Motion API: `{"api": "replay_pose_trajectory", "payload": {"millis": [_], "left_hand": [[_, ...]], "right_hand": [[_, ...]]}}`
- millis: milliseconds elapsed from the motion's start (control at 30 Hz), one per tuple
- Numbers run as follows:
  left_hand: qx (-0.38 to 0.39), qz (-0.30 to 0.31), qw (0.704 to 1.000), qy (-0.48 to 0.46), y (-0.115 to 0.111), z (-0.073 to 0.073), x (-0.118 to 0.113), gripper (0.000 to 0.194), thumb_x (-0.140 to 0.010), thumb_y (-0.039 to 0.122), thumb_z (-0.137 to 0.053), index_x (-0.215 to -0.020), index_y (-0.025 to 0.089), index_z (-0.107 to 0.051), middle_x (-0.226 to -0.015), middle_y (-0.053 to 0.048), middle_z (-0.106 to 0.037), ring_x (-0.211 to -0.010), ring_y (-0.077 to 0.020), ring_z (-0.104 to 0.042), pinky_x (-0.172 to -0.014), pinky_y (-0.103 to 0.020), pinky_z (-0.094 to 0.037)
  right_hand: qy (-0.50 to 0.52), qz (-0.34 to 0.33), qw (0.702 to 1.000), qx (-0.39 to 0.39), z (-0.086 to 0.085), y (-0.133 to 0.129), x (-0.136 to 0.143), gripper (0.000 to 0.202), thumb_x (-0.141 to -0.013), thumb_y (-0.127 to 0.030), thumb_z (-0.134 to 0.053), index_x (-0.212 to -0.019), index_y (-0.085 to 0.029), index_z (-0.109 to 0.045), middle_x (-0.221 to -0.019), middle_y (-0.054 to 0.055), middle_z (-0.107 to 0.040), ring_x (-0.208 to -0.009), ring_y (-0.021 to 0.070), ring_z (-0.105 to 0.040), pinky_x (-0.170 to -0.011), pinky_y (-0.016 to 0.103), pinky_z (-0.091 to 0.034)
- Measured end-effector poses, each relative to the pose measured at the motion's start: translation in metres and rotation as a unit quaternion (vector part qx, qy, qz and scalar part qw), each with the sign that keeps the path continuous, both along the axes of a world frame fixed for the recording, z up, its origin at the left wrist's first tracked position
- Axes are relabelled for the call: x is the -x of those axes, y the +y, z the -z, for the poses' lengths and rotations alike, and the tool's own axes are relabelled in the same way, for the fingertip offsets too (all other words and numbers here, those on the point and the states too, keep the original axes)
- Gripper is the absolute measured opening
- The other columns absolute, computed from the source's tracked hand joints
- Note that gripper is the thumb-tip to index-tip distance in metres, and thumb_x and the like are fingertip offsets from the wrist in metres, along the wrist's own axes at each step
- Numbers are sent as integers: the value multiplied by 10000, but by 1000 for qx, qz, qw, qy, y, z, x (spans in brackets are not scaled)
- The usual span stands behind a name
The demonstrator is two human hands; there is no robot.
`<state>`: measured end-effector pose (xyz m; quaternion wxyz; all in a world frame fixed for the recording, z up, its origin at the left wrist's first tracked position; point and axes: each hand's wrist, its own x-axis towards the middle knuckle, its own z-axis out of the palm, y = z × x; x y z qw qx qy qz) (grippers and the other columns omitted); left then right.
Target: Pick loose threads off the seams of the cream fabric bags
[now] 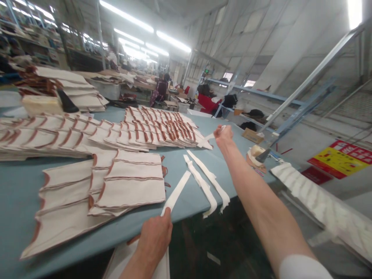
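Note:
My left hand (155, 234) pinches the lower end of a white strip (178, 190) at the table's front edge. Farther off, my right hand (223, 135) is closed on another white strip (207, 138), whose loose part reaches left toward the stacked pieces. Between my hands, more white strips (203, 184) lie on the blue table (180, 217), their near ends hanging over its edge. Left of them are overlapping cream fabric pieces (133, 188) with brown edging. Behind these, long rows of similar pieces (66, 133) spread across the table.
On the table's right part sit a light block with a dark tool (258, 153) and a cardboard box (252, 135). A rack with a white padded sheet (328, 201) stands at the right. Another block (40, 104) is at the left; people and benches are farther back.

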<state>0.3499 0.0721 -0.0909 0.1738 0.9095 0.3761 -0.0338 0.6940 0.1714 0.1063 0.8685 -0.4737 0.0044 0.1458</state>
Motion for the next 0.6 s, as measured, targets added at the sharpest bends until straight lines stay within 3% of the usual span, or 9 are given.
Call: {"api": "replay_pose_trajectory", "payload": {"millis": [167, 267, 333, 400, 533, 600], "left_hand": [[25, -20, 999, -39, -3, 4, 5, 464, -1095, 168, -378, -1477, 125, -638, -973, -229, -836, -948, -418, -828, -811, -502, -621], [57, -38, 994, -82, 1, 8, 12, 515, -1091, 203, -395, -1570, 100, -553, -1028, -235, -836, -995, -407, -813, -876, -504, -590], [88, -48, 987, -125, 6, 9, 19, 531, -1089, 233, -409, -1591, 106, -528, -1079, -211, -837, -1061, -384, -795, -943, -492, -561], [127, -51, 975, -176, 10, 8, 26, 502, -1095, 270, -413, -1553, 140, -572, -1105, -159, -838, -1110, -345, -776, -984, -451, -543], [217, -34, 939, -265, -2, -1, 43, 367, -1102, 341, -474, -1286, 183, -749, -1008, -59, -823, -1025, -288, -765, -928, -380, -576], [259, -38, 917, -301, -15, -6, 56, 303, -1083, 385, -582, -1208, 174, -760, -1075, -53, -799, -1008, -273, -752, -913, -393, -609]], "right_hand": [[-42, -89, 995, 18, -14, -18, 41, 380, -1051, -384, -697, -1363, -172, -655, -1342, 112, -690, -1124, 253, -719, -943, 461, -641], [-48, -181, 982, 28, -12, -35, 88, 302, -1059, -390, -686, -1245, -153, -685, -1157, 74, -727, -923, 186, -726, -791, 354, -645], [-45, -250, 967, 30, -9, -49, 129, 228, -1076, -345, -622, -988, -142, -681, -851, -1, -687, -615, 96, -602, -548, 211, -522], [-39, -321, 946, 27, -4, -64, 175, 304, -1052, -290, -532, -780, -174, -603, -650, -44, -596, -452, 69, -455, -415, 166, -372], [-20, -448, 893, 18, 12, -88, 275, 302, -936, -311, -560, -657, -195, -543, -583, -35, -587, -410, 74, -426, -397, 181, -380], [-10, -504, 864, 14, 23, -96, 323, 299, -895, -362, -587, -653, -186, -583, -599, -14, -612, -421, 83, -437, -395, 200, -403]]}}
